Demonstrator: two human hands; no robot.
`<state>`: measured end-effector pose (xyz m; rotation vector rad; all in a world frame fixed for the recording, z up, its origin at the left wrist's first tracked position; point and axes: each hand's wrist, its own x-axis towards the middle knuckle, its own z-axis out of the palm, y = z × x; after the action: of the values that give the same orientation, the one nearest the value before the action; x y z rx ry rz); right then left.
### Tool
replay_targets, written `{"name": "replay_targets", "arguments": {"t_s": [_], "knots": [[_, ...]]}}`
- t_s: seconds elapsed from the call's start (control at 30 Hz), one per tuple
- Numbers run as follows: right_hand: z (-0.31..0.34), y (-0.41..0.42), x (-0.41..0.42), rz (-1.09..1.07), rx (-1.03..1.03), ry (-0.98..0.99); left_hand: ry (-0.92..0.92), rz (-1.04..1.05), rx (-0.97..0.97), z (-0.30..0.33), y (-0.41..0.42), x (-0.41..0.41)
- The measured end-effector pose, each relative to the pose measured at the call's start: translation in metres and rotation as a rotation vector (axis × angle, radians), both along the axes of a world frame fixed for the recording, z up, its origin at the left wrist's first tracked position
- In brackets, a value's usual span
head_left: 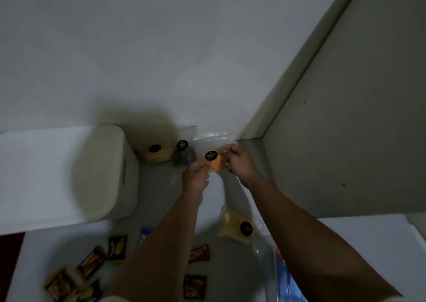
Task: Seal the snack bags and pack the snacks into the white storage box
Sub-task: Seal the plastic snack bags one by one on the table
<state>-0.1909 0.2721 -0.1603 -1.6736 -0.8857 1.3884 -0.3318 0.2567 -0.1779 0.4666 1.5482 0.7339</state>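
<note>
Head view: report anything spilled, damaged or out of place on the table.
Nothing looks spilled or torn. Small snack packets lie scattered at mixed angles on the white table, not yet packed. Both hands hold the orange snack bag with a black round label. Blur hides finer detail.

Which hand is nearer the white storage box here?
Left. The left hand grips the near-left end of the orange snack bag, just right of the white storage box. The right hand pinches the bag's other end, farther from the box.

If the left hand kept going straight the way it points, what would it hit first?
Probably the orange bag that the left hand already grips; past that, the clear bag by the wall, though depth is unclear.
</note>
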Motion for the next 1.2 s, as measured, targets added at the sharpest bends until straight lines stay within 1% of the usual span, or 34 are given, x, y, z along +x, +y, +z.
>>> {"name": "replay_targets", "arguments": {"t_s": [0.13,0.23,0.37,0.47,0.5,0.53,0.57,0.67,0.7,0.77,0.8,0.9,1.0,1.13,1.2], "knots": [[-0.031,0.038,0.002,0.015,-0.022,-0.013,-0.043,0.261,-0.019,-0.025,0.025,0.015],[-0.045,0.053,0.003,0.013,-0.014,-0.045,-0.085,0.405,-0.008,-0.033,0.036,0.023],[-0.046,0.060,0.004,-0.030,-0.003,-0.081,-0.243,0.518,0.014,-0.027,0.042,0.024],[-0.040,0.049,0.011,-0.058,-0.017,-0.081,-0.298,0.514,0.017,-0.017,0.036,0.024],[-0.040,0.042,0.015,-0.082,-0.003,-0.071,-0.274,0.479,0.018,-0.015,0.031,0.024],[-0.040,0.032,0.020,-0.080,-0.001,-0.105,-0.219,0.414,0.012,-0.016,0.025,0.023],[-0.045,0.018,0.026,-0.059,-0.013,-0.181,-0.141,0.314,0.002,-0.018,0.016,0.022],[-0.045,-0.036,0.045,0.171,-0.076,-0.439,0.189,-0.131,0.035,-0.026,-0.017,0.019],[-0.046,-0.053,0.050,0.205,-0.123,-0.512,0.270,-0.276,0.057,-0.028,-0.030,0.019],[-0.042,-0.087,0.057,0.295,-0.191,-0.684,0.347,-0.505,0.076,-0.026,-0.057,0.017],[-0.039,-0.101,0.059,0.322,-0.246,-0.760,0.361,-0.575,0.065,-0.023,-0.070,0.016],[-0.021,-0.133,0.061,0.330,-0.353,-0.841,0.463,-0.685,0.066,-0.026,-0.098,0.013],[-0.011,-0.147,0.063,0.410,-0.478,-0.939,0.542,-0.744,0.065,-0.024,-0.111,0.012],[-0.007,-0.151,0.066,0.445,-0.601,-0.976,0.600,-0.752,0.081,-0.022,-0.120,0.010],[-0.008,-0.153,0.067,0.439,-0.627,-0.942,0.619,-0.752,0.092,-0.026,-0.124,0.008]]}}
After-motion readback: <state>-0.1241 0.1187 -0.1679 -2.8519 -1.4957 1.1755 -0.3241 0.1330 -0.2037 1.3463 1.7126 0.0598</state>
